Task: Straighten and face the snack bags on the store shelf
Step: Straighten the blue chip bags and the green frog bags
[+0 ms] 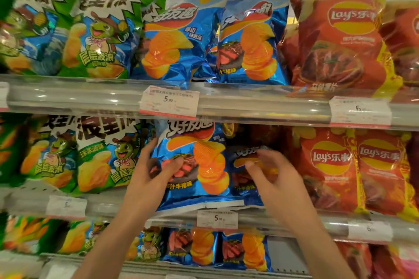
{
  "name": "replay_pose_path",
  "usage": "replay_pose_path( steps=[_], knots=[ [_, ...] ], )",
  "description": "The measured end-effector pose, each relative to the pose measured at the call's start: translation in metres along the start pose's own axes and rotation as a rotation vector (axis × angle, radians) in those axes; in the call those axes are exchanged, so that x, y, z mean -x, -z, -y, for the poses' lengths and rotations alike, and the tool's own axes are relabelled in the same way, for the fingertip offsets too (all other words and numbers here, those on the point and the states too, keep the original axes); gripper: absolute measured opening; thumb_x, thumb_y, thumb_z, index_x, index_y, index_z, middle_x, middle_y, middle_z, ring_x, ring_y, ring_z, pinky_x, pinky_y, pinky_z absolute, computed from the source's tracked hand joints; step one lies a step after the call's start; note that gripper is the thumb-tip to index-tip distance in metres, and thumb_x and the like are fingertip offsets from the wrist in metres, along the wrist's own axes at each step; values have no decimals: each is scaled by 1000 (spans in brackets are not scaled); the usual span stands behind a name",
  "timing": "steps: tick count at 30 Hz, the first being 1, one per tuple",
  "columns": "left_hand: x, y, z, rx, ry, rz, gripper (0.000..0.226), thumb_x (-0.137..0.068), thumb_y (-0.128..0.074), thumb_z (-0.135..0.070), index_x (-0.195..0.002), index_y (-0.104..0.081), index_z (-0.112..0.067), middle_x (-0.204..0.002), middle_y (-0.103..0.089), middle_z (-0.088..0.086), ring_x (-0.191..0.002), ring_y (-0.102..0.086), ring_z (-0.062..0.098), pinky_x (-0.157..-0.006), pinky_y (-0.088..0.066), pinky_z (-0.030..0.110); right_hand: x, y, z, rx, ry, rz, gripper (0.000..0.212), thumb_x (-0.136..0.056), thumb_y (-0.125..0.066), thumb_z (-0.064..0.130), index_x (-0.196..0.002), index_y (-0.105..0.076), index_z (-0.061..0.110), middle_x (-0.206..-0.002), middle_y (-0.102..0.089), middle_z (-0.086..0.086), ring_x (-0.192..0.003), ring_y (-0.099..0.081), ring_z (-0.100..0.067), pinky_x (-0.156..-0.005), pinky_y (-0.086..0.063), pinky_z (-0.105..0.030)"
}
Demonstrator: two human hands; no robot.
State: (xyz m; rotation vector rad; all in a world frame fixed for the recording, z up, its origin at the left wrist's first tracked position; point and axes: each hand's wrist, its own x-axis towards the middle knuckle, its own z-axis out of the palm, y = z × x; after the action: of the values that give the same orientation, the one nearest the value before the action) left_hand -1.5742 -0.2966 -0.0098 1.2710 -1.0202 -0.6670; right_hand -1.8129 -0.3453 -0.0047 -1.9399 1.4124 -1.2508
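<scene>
On the middle shelf a blue chip bag (199, 165) stands upright, facing out. My left hand (156, 170) grips its left edge, thumb across the front and fingers behind the side. Just to its right a second blue bag (244, 179) sits lower and further back, partly in shadow. My right hand (272, 176) reaches to that bag with curled fingers at its front; whether they pinch the film I cannot tell.
Green turtle-print bags (102, 161) fill the shelf to the left, red Lay's bags (328, 170) to the right. The shelf above holds the same three kinds, with blue bags (172, 43) in the middle. Price tags (217, 218) hang on the clear shelf rails. More bags stand below.
</scene>
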Motion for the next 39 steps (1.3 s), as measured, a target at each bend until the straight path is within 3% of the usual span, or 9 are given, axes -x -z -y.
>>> replay_pose_path(
  steps=[2, 4, 9, 12, 17, 24, 29, 34, 39],
  knots=[
    [-2, 7, 2, -38, 7, 0, 65, -86, -70, -35, -143, -40, -42, -107, -65, -2, -104, -64, 10, -87, -47, 26, -21, -1, -11, 255, -8, -35, 56, -90, -61, 52, -134, -53, 19, -128, -55, -6, -120, -52, -25, -99, -44, -37],
    [-2, 11, 2, -52, 11, -1, 63, -88, -69, -33, -142, -40, -44, -106, -60, -8, -105, -60, 6, -89, -44, 27, -41, -7, -20, 415, -136, 63, 72, -90, -53, 62, -143, -43, 15, -136, -48, -16, -124, -48, -38, -104, -42, -45],
    [-1, 17, 3, -33, 17, 29, 65, -83, -70, -37, -142, -42, -44, -110, -62, -13, -105, -61, 2, -92, -48, 26, -62, -19, -40, 395, -294, 247, 94, -84, -48, 75, -154, -18, 19, -139, -52, -16, -124, -53, -38, -101, -45, -43],
    [-2, 22, 4, -28, 4, 27, 80, -70, -69, -47, -145, -42, -39, -111, -69, -3, -106, -66, 11, -98, -50, 37, -58, -17, -42, 251, -225, 167, 88, -84, -63, 63, -152, -24, 22, -127, -60, -9, -115, -60, -32, -98, -49, -44],
    [-4, 25, 8, -16, -17, 33, 64, -84, -69, -32, -142, -44, -38, -102, -72, -1, -90, -71, 4, -76, -52, 20, -43, -13, -39, 60, -20, -26, 82, -83, -73, 47, -148, -27, 30, -128, -59, 0, -111, -61, -24, -91, -52, -38],
    [-4, 28, 8, 3, -26, 29, 62, -85, -69, -31, -142, -45, -36, -105, -72, -1, -91, -71, 3, -72, -54, 17, -48, -17, -37, -19, 151, -153, 81, -84, -66, 59, -149, -25, 34, -130, -59, 3, -112, -62, -18, -89, -55, -43],
    [-5, 29, 9, -7, -21, 49, 68, -80, -70, -39, -143, -44, -40, -103, -74, -5, -96, -71, 6, -81, -53, 23, -79, -30, -39, 181, 243, -147, 74, -87, -54, 59, -143, -36, 13, -127, -56, -11, -114, -56, -32, -92, -49, -44],
    [-5, 26, 10, -24, 1, 62, 78, -72, -72, -47, -144, -43, -42, -108, -72, -2, -103, -69, 11, -100, -51, 42, -78, -46, -51, 245, 95, -54, 88, -91, -53, 60, -157, -7, 24, -157, -24, -18, -141, -28, -42, -111, -34, -54],
    [-5, 24, 13, -16, -6, 64, 76, -71, -71, -49, -142, -43, -44, -113, -70, -2, -106, -68, 12, -102, -50, 43, -71, -59, -56, 416, 57, 66, 94, -92, -49, 63, -153, 17, 38, -165, 7, -12, -150, -8, -39, -112, -32, -58]
  ],
)
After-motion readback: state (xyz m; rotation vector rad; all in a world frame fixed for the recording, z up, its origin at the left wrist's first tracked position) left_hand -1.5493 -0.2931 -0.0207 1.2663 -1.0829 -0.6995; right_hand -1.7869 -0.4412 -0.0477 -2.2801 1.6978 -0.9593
